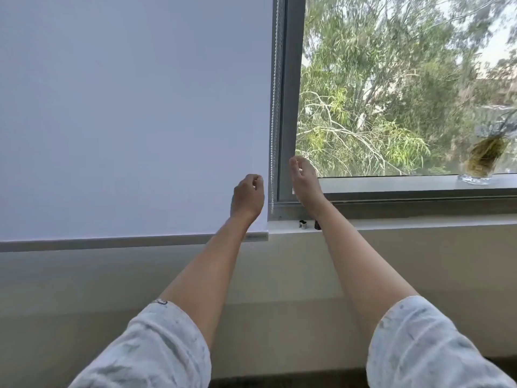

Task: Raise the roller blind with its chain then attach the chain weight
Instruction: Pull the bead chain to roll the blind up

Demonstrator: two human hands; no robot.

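The white roller blind hangs fully down over the left window, its bottom bar level with the sill. Its white bead chain runs down the blind's right edge beside the grey window frame. My left hand is just left of the chain, fingers curled, holding nothing that I can see. Just right of the chain is my right hand, fingers apart and empty. A small metal-and-black piece, likely the chain weight, lies on the sill below my right wrist.
The white window sill runs along to the right. A glass vase with dried stems stands on the ledge at the far right. A small dark object sits by my right forearm. Trees fill the uncovered pane.
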